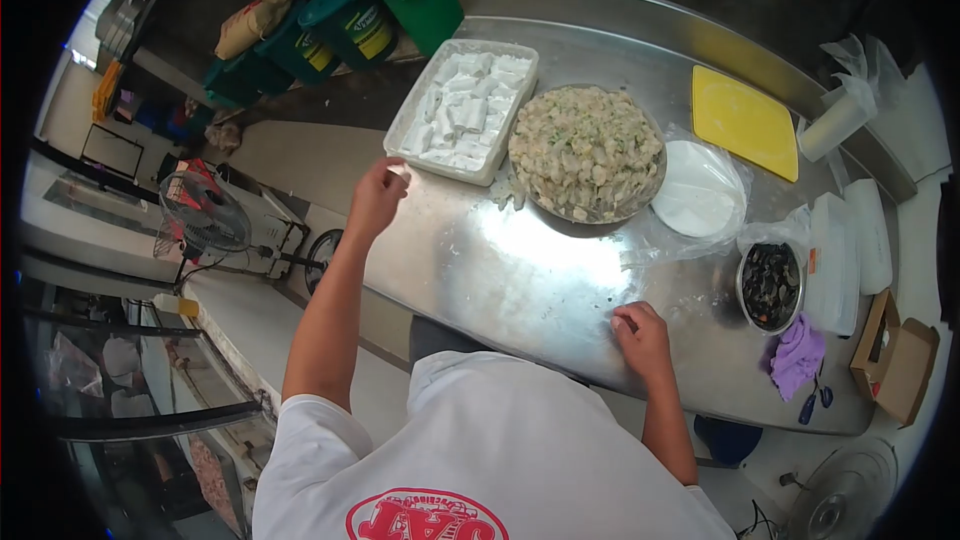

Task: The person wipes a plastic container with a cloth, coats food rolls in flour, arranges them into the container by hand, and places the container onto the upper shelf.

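Observation:
My left hand [378, 198] is beside the near left corner of a pale rectangular tray [408, 106]. Its fingers are curled together, and a small whitish patch shows at the fingertips, too small to name. Rows of white, flour-dusted rolled pieces [465, 112] fill the tray. Over the near edge of the steel table [480, 260], my right hand [642, 338] has its fingers curled in, so anything inside is hidden. Between and beyond both hands, a wide round basin holds a heaped chopped mixture [588, 152] with green bits. Right of it lies a stack of round white sheets [700, 190] on clear plastic.
A yellow board [745, 122] lies at the back right. Nearer are a bowl of dark pieces [770, 285], a purple cloth [797, 355] and an open cardboard box [895, 358]. Green buckets [418, 5] stand behind the table; a fan [205, 210] is at left.

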Tool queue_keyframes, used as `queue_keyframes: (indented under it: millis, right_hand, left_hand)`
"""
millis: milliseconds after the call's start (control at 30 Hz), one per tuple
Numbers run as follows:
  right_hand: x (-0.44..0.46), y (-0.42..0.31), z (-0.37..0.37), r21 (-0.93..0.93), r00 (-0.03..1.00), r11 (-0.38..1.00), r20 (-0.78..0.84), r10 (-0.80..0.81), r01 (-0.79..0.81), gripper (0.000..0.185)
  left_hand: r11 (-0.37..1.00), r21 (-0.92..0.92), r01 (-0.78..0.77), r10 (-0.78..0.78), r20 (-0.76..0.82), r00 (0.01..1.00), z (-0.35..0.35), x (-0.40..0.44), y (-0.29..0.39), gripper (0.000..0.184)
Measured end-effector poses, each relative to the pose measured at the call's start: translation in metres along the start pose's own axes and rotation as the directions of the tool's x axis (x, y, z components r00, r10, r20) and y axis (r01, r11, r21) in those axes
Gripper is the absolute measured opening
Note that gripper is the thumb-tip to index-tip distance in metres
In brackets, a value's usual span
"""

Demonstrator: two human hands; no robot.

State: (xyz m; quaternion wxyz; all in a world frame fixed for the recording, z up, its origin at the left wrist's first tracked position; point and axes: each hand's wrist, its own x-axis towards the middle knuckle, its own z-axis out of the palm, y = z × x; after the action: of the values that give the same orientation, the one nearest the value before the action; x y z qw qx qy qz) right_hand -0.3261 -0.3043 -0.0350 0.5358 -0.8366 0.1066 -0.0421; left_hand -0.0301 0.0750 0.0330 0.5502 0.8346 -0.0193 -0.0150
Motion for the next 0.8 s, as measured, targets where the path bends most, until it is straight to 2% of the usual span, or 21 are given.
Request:
queue_keyframes:
  millis: [33,67,100,167,200,233,267,300,333,400,433,500,533,600,667,733,767,800]
  right_hand:
    - [0.003,-0.008,0.002,-0.056,1.000,0.998,0.000,0.022,-0.022,0.016]
    - [0.008,-0.015,0.005,-0.113,0.999,0.993,-0.006,0.043,-0.043,0.015]
    - [0.016,-0.020,0.012,-0.117,0.999,0.992,-0.013,0.033,-0.034,0.015]
    - [0.033,-0.031,0.036,-0.240,0.983,0.954,0.015,-0.184,0.182,0.012]
    - [0.045,-0.041,0.049,-0.248,0.983,0.952,0.010,-0.185,0.182,0.012]
    - [0.061,-0.055,0.066,-0.253,0.952,0.918,0.054,-0.302,0.305,0.012]
    - [0.078,-0.069,0.084,-0.253,0.907,0.872,0.096,-0.409,0.420,0.013]
    - [0.098,-0.085,0.103,-0.267,0.895,0.855,0.103,-0.434,0.446,0.013]
    - [0.118,-0.101,0.123,-0.280,0.884,0.839,0.111,-0.455,0.467,0.014]
    - [0.166,-0.121,0.165,-0.434,0.841,0.752,0.024,-0.540,0.496,0.012]
    - [0.189,-0.126,0.180,-0.447,0.848,0.753,0.020,-0.530,0.482,0.012]
    - [0.229,-0.132,0.206,-0.662,0.948,0.704,0.033,-0.318,0.259,0.012]
    - [0.237,-0.130,0.213,-0.672,0.950,0.698,0.029,-0.311,0.249,0.012]
    - [0.236,-0.121,0.220,-0.717,0.930,0.604,0.183,-0.318,0.347,0.015]
    - [0.222,-0.125,0.217,-0.711,0.927,0.602,0.206,-0.315,0.363,0.008]
    - [0.225,-0.133,0.211,-0.687,0.927,0.627,0.325,-0.187,0.367,0.010]
    - [0.243,-0.104,0.220,-0.755,0.977,0.633,0.213,-0.009,0.171,0.012]
    - [0.251,-0.133,0.211,-0.725,0.957,0.624,0.224,-0.184,0.290,0.014]
  left_hand:
    - [0.937,0.295,-0.185,0.157,0.118,0.981,-0.007,-0.001,-0.001,0.033]
    - [0.758,0.534,-0.375,0.267,0.270,0.925,-0.013,0.001,-0.003,0.030]
    - [0.739,0.547,-0.394,0.272,0.292,0.917,-0.017,0.008,-0.006,0.027]
    - [0.707,0.563,-0.428,0.312,0.294,0.903,-0.022,0.024,-0.018,0.026]
    - [0.675,0.582,-0.454,0.339,0.301,0.891,-0.024,0.034,-0.023,0.026]
    - [0.677,0.575,-0.460,0.346,0.303,0.888,-0.026,0.044,-0.026,0.026]
    - [0.605,0.592,-0.532,0.413,0.337,0.846,-0.026,0.055,-0.030,0.025]
    - [0.528,0.602,-0.598,0.476,0.373,0.796,-0.026,0.067,-0.035,0.024]
    - [0.533,0.589,-0.608,0.480,0.382,0.790,-0.026,0.078,-0.043,0.024]
    - [0.540,0.558,-0.630,0.451,0.439,0.777,-0.029,0.104,-0.061,0.021]
    - [0.525,0.521,-0.673,0.456,0.496,0.739,-0.032,0.112,-0.061,0.017]
    - [0.540,0.471,-0.698,0.480,0.508,0.715,-0.035,0.122,-0.067,0.016]
    - [0.546,0.438,-0.714,0.497,0.517,0.697,-0.037,0.123,-0.065,0.016]
    - [0.564,0.419,-0.711,0.472,0.543,0.694,-0.046,0.122,-0.068,0.010]
    - [0.554,0.393,-0.734,0.379,0.666,0.643,-0.053,0.112,-0.078,0.007]
    - [0.540,0.362,-0.760,0.408,0.677,0.612,-0.049,0.127,-0.074,0.008]
    - [0.511,0.390,-0.766,0.417,0.666,0.618,-0.046,0.137,-0.073,0.010]
    - [0.481,0.419,-0.771,0.428,0.655,0.623,-0.048,0.138,-0.078,0.012]
